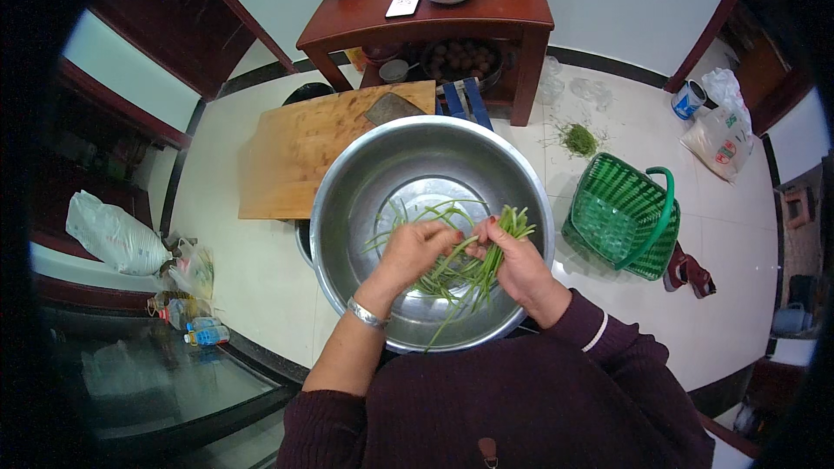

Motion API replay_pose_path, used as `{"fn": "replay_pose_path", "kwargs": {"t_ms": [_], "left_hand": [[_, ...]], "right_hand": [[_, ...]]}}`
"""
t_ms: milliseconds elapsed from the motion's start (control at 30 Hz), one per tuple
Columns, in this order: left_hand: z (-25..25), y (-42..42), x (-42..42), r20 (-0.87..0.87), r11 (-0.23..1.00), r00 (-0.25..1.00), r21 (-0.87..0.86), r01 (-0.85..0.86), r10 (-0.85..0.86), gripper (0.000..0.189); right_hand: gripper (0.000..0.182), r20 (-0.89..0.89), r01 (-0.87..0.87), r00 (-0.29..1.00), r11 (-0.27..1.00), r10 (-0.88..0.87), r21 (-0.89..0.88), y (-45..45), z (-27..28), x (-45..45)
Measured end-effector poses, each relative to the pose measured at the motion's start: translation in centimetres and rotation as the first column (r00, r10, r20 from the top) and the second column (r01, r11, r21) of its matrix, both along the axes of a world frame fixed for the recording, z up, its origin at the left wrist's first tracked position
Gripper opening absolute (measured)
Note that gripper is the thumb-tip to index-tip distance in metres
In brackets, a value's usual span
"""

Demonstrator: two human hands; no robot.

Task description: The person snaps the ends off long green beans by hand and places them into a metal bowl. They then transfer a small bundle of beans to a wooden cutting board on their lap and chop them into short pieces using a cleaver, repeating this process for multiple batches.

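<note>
A wide stainless steel basin sits before me with loose green vegetable stems in it. Over the basin, my right hand grips a bunch of long thin green stems, thumb on top. The cut-looking ends stick up past that thumb, and the rest hangs down into the basin. My left hand, with a silver bracelet at the wrist, has its fingertips pinched at a stem beside the bunch. The undersides of its fingers are hidden.
On the right floor stand a green woven basket, a heap of green trimmings and plastic bags. A wooden board with a cleaver blade lies beyond the basin, left. Behind is a red wooden table bearing bowls.
</note>
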State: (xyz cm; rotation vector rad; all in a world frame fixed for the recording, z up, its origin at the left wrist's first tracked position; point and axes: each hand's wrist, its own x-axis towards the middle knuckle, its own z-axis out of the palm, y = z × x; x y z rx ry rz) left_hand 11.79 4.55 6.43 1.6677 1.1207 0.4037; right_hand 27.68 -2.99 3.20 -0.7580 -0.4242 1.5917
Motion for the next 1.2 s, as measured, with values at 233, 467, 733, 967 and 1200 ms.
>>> {"fn": "replay_pose_path", "kwargs": {"t_ms": [233, 467, 733, 967, 1200], "left_hand": [[-1.2, 2.7, 0.8, -0.310, 0.805, 0.930, 0.592, 0.028, 0.195, 0.013], [-3.8, 3.2, 1.0, -0.412, 0.739, 0.893, 0.657, 0.153, 0.182, 0.008], [-4.1, 3.5, 0.5, -0.459, 0.695, 0.881, 0.671, 0.260, 0.114, 0.007], [-2.1, 3.7, 0.2, -0.328, 0.806, 0.931, 0.588, 0.068, 0.161, 0.008], [-3.0, 3.0, 2.0, -0.289, 0.726, 0.957, 0.661, 0.187, 0.017, 0.015]], "right_hand": [[0.024, -0.143, -0.011, 0.990, 0.999, 0.004, -0.052, 0.1, 0.9, 0.1], [0.024, -0.200, -0.147, 0.971, 0.987, 0.131, -0.068, 0.0, 0.5, 0.6], [0.023, -0.170, -0.144, 0.978, 0.984, 0.125, -0.109, 0.3, 0.7, 0.3], [0.022, -0.168, -0.131, 0.980, 0.984, 0.110, -0.118, 0.2, 0.1, 0.7], [0.021, -0.199, -0.115, 0.976, 0.984, 0.086, -0.136, 0.6, 0.1, 0.4]]}}
